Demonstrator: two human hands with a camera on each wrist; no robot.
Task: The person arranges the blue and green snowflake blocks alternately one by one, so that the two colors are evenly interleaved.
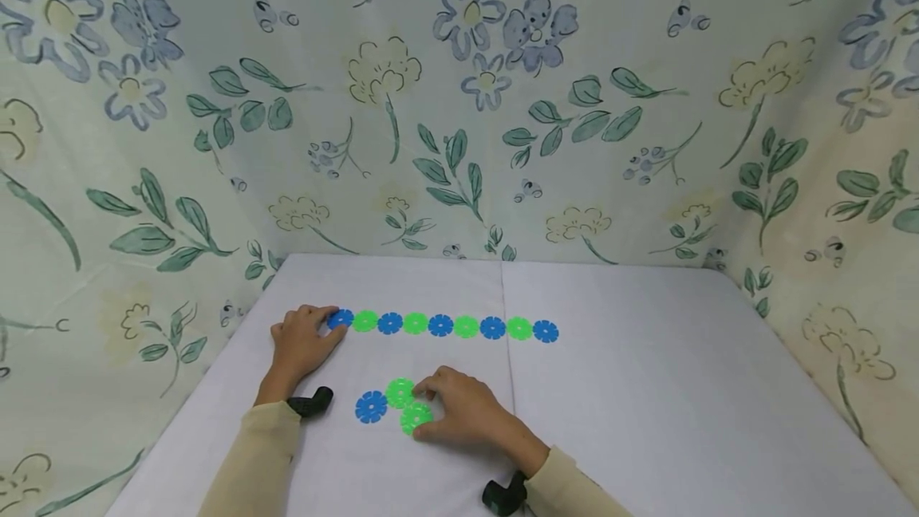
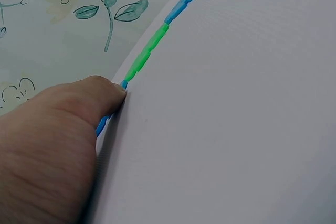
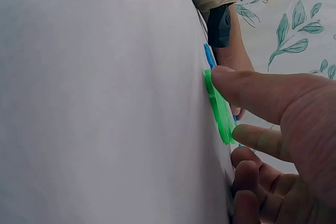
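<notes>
In the head view my left hand [image 1: 303,339] holds the blue notched plastic disc [image 1: 341,319] at the left end of a row of alternating blue and green discs. Thumb and index finger lie at its edges; the left wrist view shows the thumb against the row. Lower down, my right hand [image 1: 470,409] has its thumb and a finger at opposite edges of a green notched disc [image 1: 415,420]. Another green disc [image 1: 399,392] touches it from above, partly beside my index finger. A loose blue disc [image 1: 371,407] lies just left of both green ones.
The row continues right to a blue disc [image 1: 546,331] at its end. Everything lies flat on a white-covered table [image 1: 668,389] with a crease through the cloth. Floral fabric [image 1: 459,142] hangs behind and at the sides. Black wrist devices [image 1: 506,495] sit on both wrists.
</notes>
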